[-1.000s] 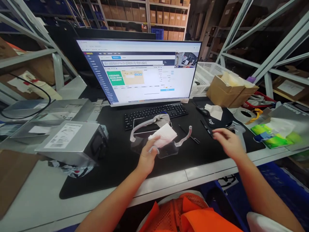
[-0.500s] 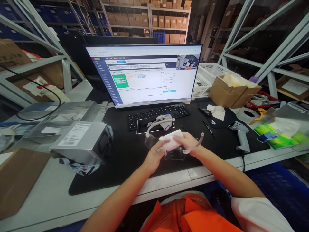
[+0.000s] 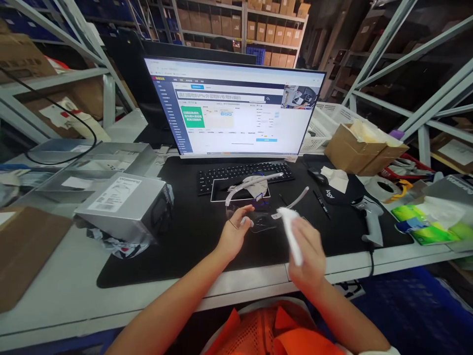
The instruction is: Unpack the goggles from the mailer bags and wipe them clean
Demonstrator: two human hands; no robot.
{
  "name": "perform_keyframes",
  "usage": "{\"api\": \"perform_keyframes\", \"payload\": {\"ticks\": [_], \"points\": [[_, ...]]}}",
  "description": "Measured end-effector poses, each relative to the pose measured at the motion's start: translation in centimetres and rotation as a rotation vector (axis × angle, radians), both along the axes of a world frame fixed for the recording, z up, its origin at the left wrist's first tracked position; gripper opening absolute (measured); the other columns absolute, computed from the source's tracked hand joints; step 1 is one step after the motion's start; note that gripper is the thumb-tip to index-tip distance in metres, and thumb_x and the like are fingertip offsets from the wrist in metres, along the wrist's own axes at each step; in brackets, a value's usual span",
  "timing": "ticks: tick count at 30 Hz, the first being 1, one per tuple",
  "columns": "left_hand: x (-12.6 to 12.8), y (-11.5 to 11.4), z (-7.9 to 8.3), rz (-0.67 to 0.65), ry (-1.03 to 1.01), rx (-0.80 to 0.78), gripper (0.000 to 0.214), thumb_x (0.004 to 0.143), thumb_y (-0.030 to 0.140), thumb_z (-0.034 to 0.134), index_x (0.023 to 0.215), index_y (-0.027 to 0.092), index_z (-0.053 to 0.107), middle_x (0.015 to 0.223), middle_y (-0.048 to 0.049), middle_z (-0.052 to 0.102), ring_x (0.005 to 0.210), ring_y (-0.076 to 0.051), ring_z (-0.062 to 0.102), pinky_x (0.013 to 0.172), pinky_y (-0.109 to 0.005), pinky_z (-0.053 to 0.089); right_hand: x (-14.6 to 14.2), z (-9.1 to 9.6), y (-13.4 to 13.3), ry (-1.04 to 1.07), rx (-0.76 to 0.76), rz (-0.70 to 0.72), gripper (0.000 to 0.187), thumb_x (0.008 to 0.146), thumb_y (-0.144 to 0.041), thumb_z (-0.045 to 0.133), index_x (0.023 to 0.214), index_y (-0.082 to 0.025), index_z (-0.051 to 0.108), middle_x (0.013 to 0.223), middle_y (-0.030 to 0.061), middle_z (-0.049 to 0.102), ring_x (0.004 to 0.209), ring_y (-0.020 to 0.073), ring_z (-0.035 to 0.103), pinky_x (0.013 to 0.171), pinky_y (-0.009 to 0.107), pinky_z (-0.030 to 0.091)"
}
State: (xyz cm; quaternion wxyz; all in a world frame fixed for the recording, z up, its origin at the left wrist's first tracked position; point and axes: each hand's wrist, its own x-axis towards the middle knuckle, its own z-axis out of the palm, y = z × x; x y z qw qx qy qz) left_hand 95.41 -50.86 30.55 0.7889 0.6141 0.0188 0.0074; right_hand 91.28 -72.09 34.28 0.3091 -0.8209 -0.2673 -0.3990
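My left hand [image 3: 233, 235] grips a pair of clear safety glasses [image 3: 264, 222] at the lens edge, thumb and fingers pinched together. The lenses face down toward the black desk mat [image 3: 177, 251], and the two see-through temples stretch away from me. My right hand [image 3: 309, 249] holds a folded white tissue [image 3: 290, 229] upright, to the right of the glasses and apart from them; it is blurred by motion. Beyond the glasses, a crumpled grey item [image 3: 256, 188] with blue edging lies by the black keyboard [image 3: 232, 172], partly behind a temple.
A monitor [image 3: 236, 113] stands behind the keyboard. On the left is a grey box [image 3: 121, 207] with a label. To the right are a mouse [image 3: 318, 176], a pen [image 3: 321, 204], a barcode scanner [image 3: 371, 219], a tape roll [image 3: 380, 187] and a tissue pack [image 3: 424, 222].
My right hand has drawn the tissue off the glasses, to the right and toward me. The left hand keeps hold of the glasses. The view has shifted slightly.
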Motion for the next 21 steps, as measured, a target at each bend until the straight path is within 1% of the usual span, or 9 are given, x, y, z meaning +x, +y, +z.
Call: {"api": "perform_keyframes", "payload": {"ticks": [1,2,5,7,9,11,16,21], "points": [[-0.1,-0.1,0.0,-0.015,-0.003,0.0,0.053,0.083,0.056,0.071,0.123,0.021,0.068,0.126,-0.0114,0.068,0.116,-0.025,0.061,0.101,-0.037,0.045,0.3,0.0,1.1,0.039,-0.036,0.062,0.063,0.092,-0.009,0.042,0.152,-0.027,0.04,0.13,0.014,0.064,0.127,0.0325,0.058,0.092,0.052,0.053],[-0.1,-0.1,-0.1,-0.029,-0.008,-0.004,0.051,0.084,0.054,0.07,0.123,0.021,0.067,0.128,-0.0112,0.067,0.116,-0.025,0.061,0.101,-0.036,0.045,0.7,0.0,2.0,0.063,-0.067,0.085,0.065,0.091,-0.006,0.041,0.153,-0.026,0.038,0.13,0.0139,0.064,0.128,0.0312,0.057,0.091,0.048,0.051],[-0.2,-0.2,-0.4,-0.029,-0.02,-0.01,0.05,0.084,0.053,0.071,0.122,0.021,0.068,0.125,-0.0108,0.069,0.117,-0.024,0.061,0.101,-0.035,0.046,2.3,0.4,4.0,0.135,-0.2,0.035,0.067,0.09,-0.003,0.041,0.154,-0.022,0.036,0.135,0.0137,0.063,0.132,0.0306,0.053,0.091,0.044,0.043],[-0.2,-0.1,-0.8,-0.017,-0.015,-0.013,0.053,0.082,0.053,0.072,0.123,0.02,0.068,0.125,-0.0113,0.069,0.118,-0.026,0.062,0.101,-0.037,0.046,2.9,0.7,4.6,0.198,-0.283,0.01,0.062,0.09,-0.005,0.042,0.151,-0.019,0.041,0.138,0.0134,0.062,0.134,0.0309,0.051,0.09,0.043,0.037],[-0.2,-0.1,-1.0,-0.009,-0.016,-0.026,0.055,0.08,0.053,0.074,0.123,0.02,0.068,0.127,-0.0123,0.069,0.12,-0.028,0.062,0.105,-0.039,0.045,3.1,0.9,4.8,0.252,-0.35,0.043,0.055,0.091,-0.009,0.043,0.145,-0.017,0.048,0.14,0.0136,0.06,0.135,0.0305,0.049,0.089,0.042,0.034],[-0.2,-0.1,-1.2,-0.007,-0.024,-0.039,0.055,0.079,0.052,0.076,0.123,0.019,0.068,0.128,-0.0129,0.068,0.122,-0.029,0.061,0.109,-0.041,0.043,3.0,0.9,4.9,0.298,-0.396,0.097,0.05,0.093,-0.013,0.043,0.143,-0.016,0.051,0.142,0.0134,0.059,0.137,0.0292,0.047,0.092,0.043,0.032],[-0.2,0.2,-0.8,-0.018,-0.028,-0.028,0.055,0.081,0.048,0.075,0.125,0.017,0.067,0.127,-0.0126,0.069,0.12,-0.028,0.063,0.109,-0.041,0.044,3.1,1.0,4.6,0.363,-0.483,0.179,0.049,0.097,-0.024,0.043,0.145,-0.014,0.048,0.151,0.0138,0.049,0.14,0.0273,0.043,0.102,0.046,0.027],[-0.1,0.4,0.2,-0.001,0.018,-0.025,0.062,0.077,0.051,0.078,0.128,0.018,0.066,0.13,-0.0121,0.068,0.123,-0.029,0.062,0.109,-0.041,0.044,3.3,0.7,4.9,0.354,-0.565,0.173,0.051,0.101,-0.031,0.043,0.148,-0.012,0.044,0.155,0.0161,0.043,0.145,0.0277,0.037,0.106,0.048,0.026]]}}
